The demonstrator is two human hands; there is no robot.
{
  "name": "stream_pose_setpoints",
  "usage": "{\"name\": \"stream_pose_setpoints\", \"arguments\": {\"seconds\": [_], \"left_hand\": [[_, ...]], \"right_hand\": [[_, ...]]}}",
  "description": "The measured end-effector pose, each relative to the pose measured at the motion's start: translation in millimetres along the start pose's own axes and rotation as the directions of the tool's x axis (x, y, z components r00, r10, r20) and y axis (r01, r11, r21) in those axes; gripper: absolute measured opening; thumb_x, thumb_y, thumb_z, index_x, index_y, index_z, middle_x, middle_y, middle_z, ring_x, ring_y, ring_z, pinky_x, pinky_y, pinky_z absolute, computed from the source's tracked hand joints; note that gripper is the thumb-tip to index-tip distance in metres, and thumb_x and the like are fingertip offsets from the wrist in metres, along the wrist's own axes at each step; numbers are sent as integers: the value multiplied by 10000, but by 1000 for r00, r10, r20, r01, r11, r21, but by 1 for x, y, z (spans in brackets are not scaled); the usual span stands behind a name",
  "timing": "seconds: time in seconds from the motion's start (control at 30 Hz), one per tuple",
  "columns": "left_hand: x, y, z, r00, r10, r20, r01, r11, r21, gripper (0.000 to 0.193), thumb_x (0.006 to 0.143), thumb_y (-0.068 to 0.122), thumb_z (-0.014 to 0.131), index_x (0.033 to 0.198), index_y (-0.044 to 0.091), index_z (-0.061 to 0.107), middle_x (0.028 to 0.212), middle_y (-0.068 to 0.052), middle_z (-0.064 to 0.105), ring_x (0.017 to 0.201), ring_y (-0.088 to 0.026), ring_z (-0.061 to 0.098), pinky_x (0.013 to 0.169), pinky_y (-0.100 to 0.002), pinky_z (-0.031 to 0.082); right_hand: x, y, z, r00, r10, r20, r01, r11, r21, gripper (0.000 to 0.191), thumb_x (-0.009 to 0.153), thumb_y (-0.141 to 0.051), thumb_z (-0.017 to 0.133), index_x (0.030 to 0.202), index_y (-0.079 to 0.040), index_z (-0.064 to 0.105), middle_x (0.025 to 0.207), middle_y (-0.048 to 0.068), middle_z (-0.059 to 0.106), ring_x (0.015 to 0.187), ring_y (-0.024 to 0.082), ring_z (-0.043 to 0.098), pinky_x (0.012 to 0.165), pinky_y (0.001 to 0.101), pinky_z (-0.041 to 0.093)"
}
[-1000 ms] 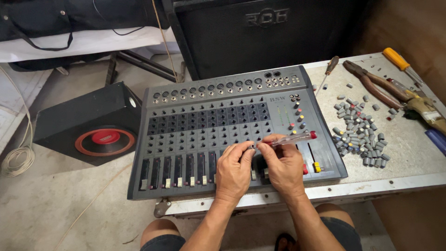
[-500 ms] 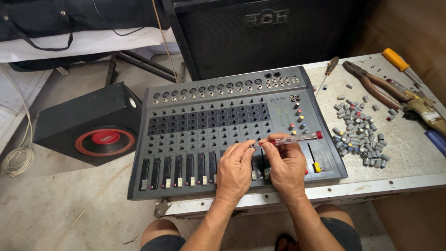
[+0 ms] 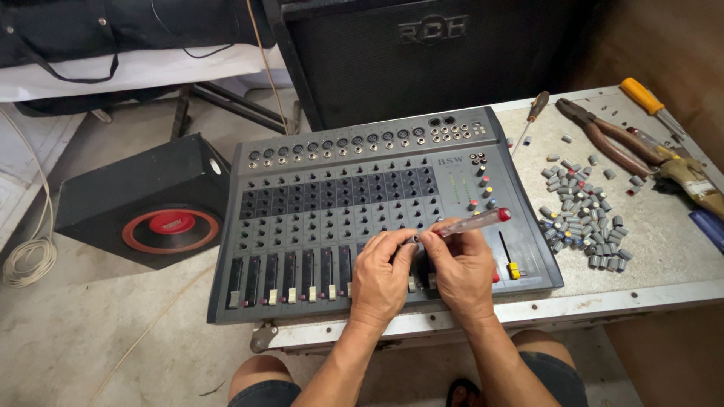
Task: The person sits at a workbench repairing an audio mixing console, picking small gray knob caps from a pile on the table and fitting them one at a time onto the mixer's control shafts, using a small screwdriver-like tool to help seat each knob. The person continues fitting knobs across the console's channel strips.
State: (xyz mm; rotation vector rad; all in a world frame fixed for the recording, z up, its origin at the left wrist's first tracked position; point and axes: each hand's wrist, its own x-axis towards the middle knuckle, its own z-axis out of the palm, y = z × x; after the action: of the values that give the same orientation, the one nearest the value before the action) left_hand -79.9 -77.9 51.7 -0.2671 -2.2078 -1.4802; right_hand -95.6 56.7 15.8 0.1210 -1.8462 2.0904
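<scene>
Right over the mixer's (image 3: 332,218) lower faders, both hands meet: the right hand (image 3: 467,271) pinches a slim, clear-handled screwdriver (image 3: 471,223), the left hand (image 3: 381,279) curls shut beside its tip. Right of the mixer lie small grey ribbed knobs (image 3: 581,222) and long-handled pliers (image 3: 603,136).

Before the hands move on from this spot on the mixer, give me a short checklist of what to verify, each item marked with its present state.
1. Screwdriver held firmly in the right hand: ok, fingers wrapped around the clear handle.
2. Left hand steadying at the tip: ok, fingertips meet the right hand's there.
3. Tip seated on a part: cannot tell, fingers hide it.
4. Audio mixer lying flat on the bench top: ok, though its left end overhangs the edge.
5. Loose grey knobs kept away from the hands: ok, piled right of the mixer.
6. Pliers within reach: ok, lying beyond the knobs.
</scene>
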Motion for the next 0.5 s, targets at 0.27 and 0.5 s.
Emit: {"name": "stream_pose_setpoints", "arguments": {"seconds": [0.27,0.5], "left_hand": [[-1,0,1,988,-155,6,155,987,-45,164,905,122,717,1057,62,732,911,-111,730,765,-252,705,700,-341,558],[-2,0,0,999,8,-37,-9,999,-31,160,899,96,720,1054,65,747,928,-94,737,842,-251,704,747,-334,553]], "right_hand": [[4,2,-4,994,13,106,-17,999,38,130,974,-68,706,1088,-6,697,971,7,696,866,54,617,774,207,509],[3,-5,-3,995,71,72,-71,997,5,141,977,-83,681,1095,-8,697,940,23,740,773,48,581,681,206,480]]}}
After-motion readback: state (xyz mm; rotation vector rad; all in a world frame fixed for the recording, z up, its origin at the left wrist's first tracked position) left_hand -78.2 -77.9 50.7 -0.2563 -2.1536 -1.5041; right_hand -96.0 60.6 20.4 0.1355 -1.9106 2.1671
